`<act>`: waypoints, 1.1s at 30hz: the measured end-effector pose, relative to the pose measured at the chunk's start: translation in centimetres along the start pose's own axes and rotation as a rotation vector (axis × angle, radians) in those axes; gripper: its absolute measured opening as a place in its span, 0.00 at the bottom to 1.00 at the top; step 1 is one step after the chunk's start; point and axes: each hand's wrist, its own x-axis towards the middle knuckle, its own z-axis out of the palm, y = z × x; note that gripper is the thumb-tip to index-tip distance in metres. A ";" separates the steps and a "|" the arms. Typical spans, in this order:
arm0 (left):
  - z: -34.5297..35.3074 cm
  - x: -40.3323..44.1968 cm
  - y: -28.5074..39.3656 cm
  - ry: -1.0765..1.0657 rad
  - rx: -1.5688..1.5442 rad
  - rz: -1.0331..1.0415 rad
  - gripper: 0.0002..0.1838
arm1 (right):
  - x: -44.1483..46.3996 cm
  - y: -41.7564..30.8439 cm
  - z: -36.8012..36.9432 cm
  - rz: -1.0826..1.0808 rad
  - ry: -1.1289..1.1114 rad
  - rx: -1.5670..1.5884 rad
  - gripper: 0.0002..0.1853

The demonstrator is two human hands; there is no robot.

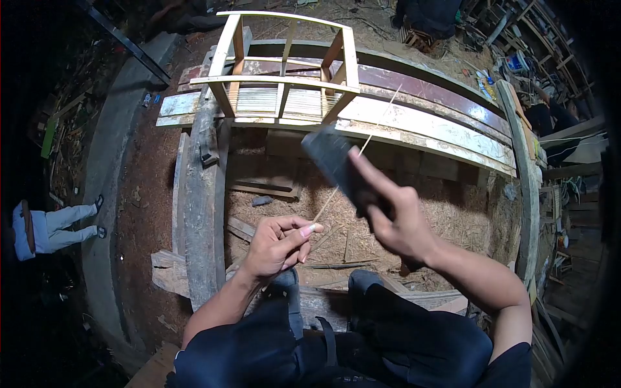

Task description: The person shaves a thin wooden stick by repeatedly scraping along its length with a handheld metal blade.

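Observation:
My left hand [279, 247] pinches the lower end of a thin wooden strip [328, 202], which slants up and right towards the bench. My right hand [402, 220] is wrapped round a dark, broad-bladed tool [333, 158], slightly blurred. The blade crosses in front of the middle of the strip; whether it touches the strip cannot be made out. Beyond both hands, a light wooden frame [281, 82] with thin slats stands on the plank bench [440, 137].
Thick beams [204, 213] [521, 194] flank the work spot at left and right. Wood shavings and scraps [362, 239] cover the ground ahead of my knees. A person [48, 229] is at the far left; others are partly visible at the top and right.

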 end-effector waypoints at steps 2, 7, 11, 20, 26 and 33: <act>0.2 0.1 -0.1 0.016 0.022 0.004 0.15 | -0.8 -0.7 0.1 0.062 -0.229 0.025 0.50; 0.6 0.3 0.2 0.005 0.014 0.060 0.15 | 0.3 -0.4 -0.7 0.200 0.003 -0.009 0.49; 0.8 0.3 0.4 0.028 0.116 0.046 0.16 | -1.1 -0.7 1.2 -0.055 -0.123 -0.014 0.46; 0.7 0.3 -0.1 0.002 0.166 0.093 0.15 | -1.6 -0.6 0.8 0.106 -0.238 -0.006 0.48; 0.5 0.1 -0.2 -0.023 0.187 0.104 0.15 | -0.2 0.1 0.0 0.120 0.049 -0.063 0.46; 0.5 -0.3 0.1 -0.048 0.240 0.060 0.15 | 0.4 1.1 -0.5 0.195 0.153 0.033 0.40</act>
